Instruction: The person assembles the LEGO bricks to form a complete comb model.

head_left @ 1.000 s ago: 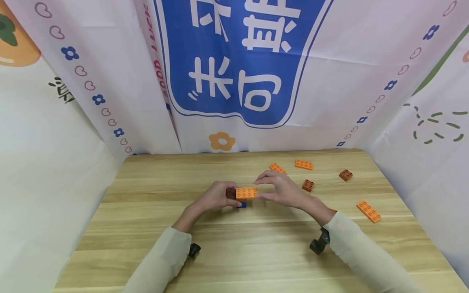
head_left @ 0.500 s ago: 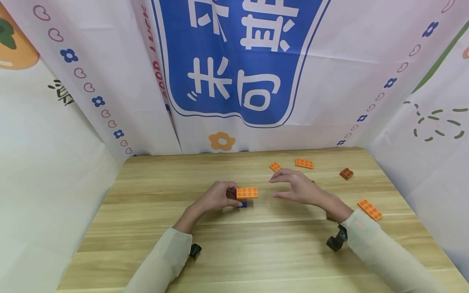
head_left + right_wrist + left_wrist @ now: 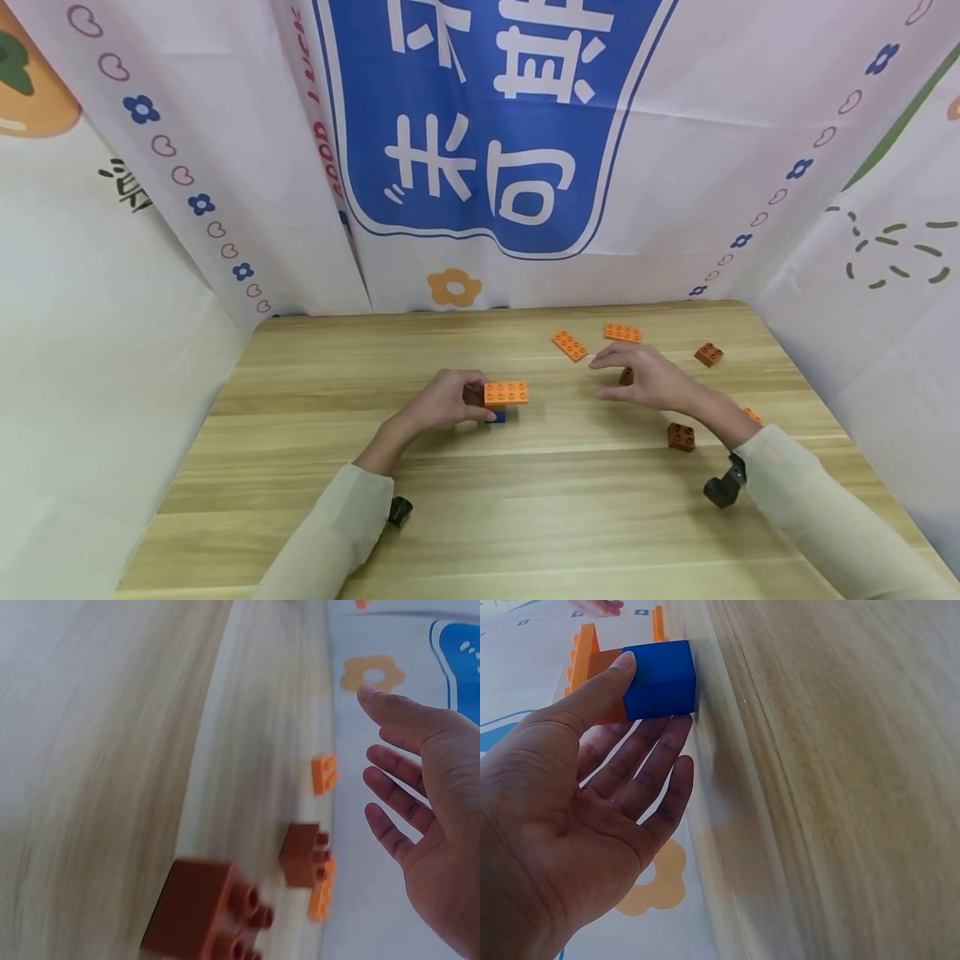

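Note:
My left hand [image 3: 450, 400] pinches a small stack of building bricks between thumb and fingers, low over the table. The stack has a blue brick [image 3: 660, 682] at its base, an orange-brown brick [image 3: 602, 660] in the middle and an orange studded plate [image 3: 506, 393] on top, jutting out to the right. The thumb lies across the seam of the two lower bricks. To the right, my right hand [image 3: 648, 379] hovers with relaxed, parted fingers and holds nothing. Partly hidden by it is a brown brick [image 3: 626, 377] on the table.
Past the right hand lie two orange plates, a tilted one [image 3: 570, 346] and one farther back [image 3: 623, 332]. A brown brick [image 3: 708, 354] sits at the back right, another brown brick [image 3: 681, 437] by the forearm. The forearm mostly covers a further orange plate [image 3: 752, 416]. A printed cloth [image 3: 660, 192] hangs behind the table [image 3: 525, 517].
My right hand has left the stack's right side and moved rightward, to over the loose bricks. The left hand stays in place with the stack.

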Tool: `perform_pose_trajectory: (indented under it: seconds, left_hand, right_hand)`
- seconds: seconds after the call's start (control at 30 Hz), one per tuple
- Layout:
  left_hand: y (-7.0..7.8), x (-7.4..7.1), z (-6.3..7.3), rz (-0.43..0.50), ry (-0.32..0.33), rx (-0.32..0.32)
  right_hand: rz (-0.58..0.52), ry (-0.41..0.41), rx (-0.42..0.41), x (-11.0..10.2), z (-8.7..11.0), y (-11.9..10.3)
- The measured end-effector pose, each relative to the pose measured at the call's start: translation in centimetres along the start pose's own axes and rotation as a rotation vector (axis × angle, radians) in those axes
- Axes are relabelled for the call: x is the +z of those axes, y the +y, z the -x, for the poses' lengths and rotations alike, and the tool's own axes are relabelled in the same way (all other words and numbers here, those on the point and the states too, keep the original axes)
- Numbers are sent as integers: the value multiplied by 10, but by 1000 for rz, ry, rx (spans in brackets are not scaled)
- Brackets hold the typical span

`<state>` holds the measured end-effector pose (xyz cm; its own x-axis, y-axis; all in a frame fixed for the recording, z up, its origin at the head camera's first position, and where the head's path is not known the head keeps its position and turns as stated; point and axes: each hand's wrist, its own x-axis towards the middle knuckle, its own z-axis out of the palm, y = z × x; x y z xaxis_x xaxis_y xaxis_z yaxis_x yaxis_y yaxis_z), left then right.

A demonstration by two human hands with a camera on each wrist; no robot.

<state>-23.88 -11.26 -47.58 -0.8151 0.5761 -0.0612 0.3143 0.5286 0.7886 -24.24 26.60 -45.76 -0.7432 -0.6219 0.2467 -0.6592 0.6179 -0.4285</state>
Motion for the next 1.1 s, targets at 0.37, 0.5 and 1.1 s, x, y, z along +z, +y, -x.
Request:
perform_pose_trajectory:
  seconds: [0.37, 0.5, 1.1]
  left_hand:
    - [2, -1, 0, -3, -1, -5]
    - [2, -1, 1, 1, -2, -7]
    - [1, 0, 2, 11, 2, 11]
  right_hand:
    - [45, -18, 31, -9, 14, 24]
    - [41, -27, 49, -12, 19, 29]
    - [-74, -57, 131, -11, 30, 57]
